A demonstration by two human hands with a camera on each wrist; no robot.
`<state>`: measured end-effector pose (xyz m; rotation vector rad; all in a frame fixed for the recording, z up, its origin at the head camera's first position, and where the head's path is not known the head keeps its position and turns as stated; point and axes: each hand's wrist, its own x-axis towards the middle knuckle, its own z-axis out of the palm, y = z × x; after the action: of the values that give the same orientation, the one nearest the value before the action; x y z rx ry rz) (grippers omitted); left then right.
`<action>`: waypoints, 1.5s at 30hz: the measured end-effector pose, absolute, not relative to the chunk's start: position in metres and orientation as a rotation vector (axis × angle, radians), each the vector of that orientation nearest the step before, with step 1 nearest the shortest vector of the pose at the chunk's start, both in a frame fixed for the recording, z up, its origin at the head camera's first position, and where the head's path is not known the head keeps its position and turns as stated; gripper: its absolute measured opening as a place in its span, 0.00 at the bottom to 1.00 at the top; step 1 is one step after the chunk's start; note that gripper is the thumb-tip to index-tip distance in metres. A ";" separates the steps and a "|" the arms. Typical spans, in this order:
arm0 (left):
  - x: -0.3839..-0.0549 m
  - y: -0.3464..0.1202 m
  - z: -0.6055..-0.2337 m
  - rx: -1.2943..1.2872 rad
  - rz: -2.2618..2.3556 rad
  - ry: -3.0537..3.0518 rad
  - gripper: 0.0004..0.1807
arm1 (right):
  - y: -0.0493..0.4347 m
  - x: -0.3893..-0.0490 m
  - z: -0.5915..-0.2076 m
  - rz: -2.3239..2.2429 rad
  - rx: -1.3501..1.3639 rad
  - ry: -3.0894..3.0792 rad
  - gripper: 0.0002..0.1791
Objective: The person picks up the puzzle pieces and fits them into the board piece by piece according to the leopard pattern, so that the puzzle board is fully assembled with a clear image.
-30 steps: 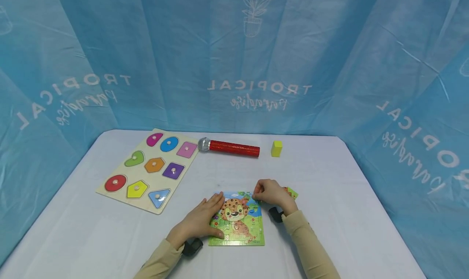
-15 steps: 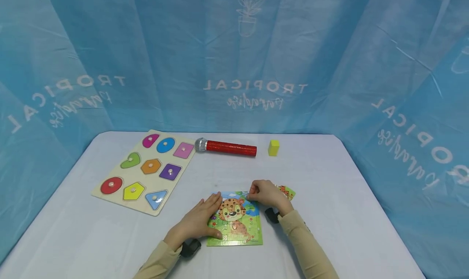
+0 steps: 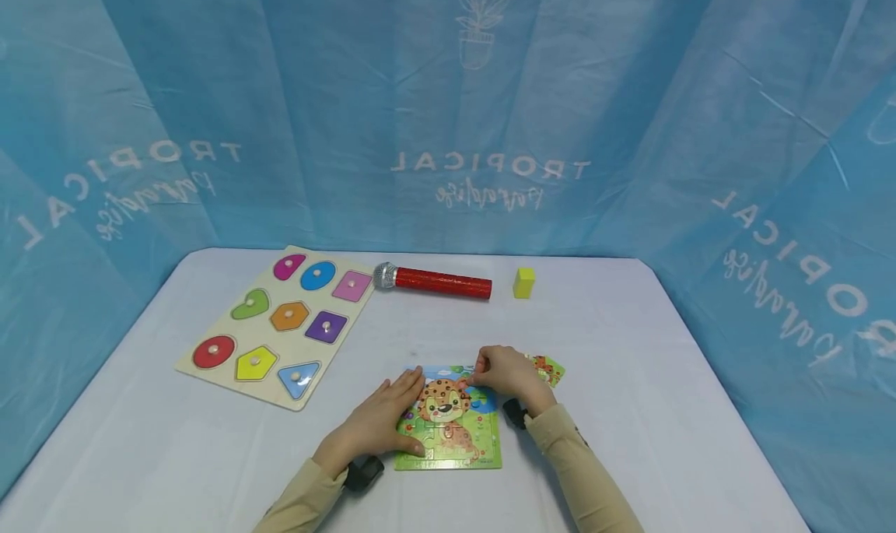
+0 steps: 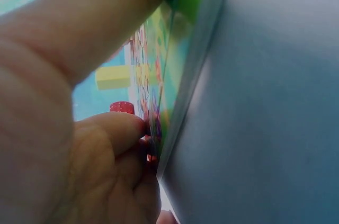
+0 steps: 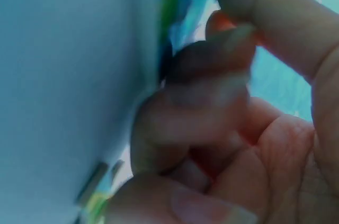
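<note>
Looking down, I see the leopard puzzle [image 3: 455,432] flat on the table [image 3: 651,408], the left hand [image 3: 374,422] spread over its left side, the right hand [image 3: 511,373] curled at its upper right. From the left wrist, its thin edge looks stiff, probably light, best steadied there; from the right, whether the bent fingers pinch anything I can't tell.

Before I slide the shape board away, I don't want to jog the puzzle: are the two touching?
Apart. The head view shows white table between the shape board and the puzzle.
</note>
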<state>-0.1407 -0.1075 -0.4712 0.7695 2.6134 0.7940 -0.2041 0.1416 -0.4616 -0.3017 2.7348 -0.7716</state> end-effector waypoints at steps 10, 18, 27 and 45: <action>-0.139 -0.107 -0.470 0.778 0.810 2.597 0.59 | 0.139 -0.199 -0.459 -0.781 -0.308 2.678 0.11; -0.141 -0.106 -0.471 0.788 0.838 2.588 0.59 | 0.167 -0.211 -0.460 -1.005 -0.384 2.616 0.05; -0.143 -0.108 -0.472 0.769 0.803 2.589 0.59 | 0.231 -0.202 -0.456 -0.916 -0.152 2.838 0.23; -0.143 -0.108 -0.470 0.782 0.789 2.613 0.59 | 0.202 -0.187 -0.449 -1.126 -0.404 2.656 0.07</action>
<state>-0.1433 -0.1083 -0.4704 0.7819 2.6134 0.7894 -0.1868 0.2019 -0.4486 -0.4041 2.6559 -1.1261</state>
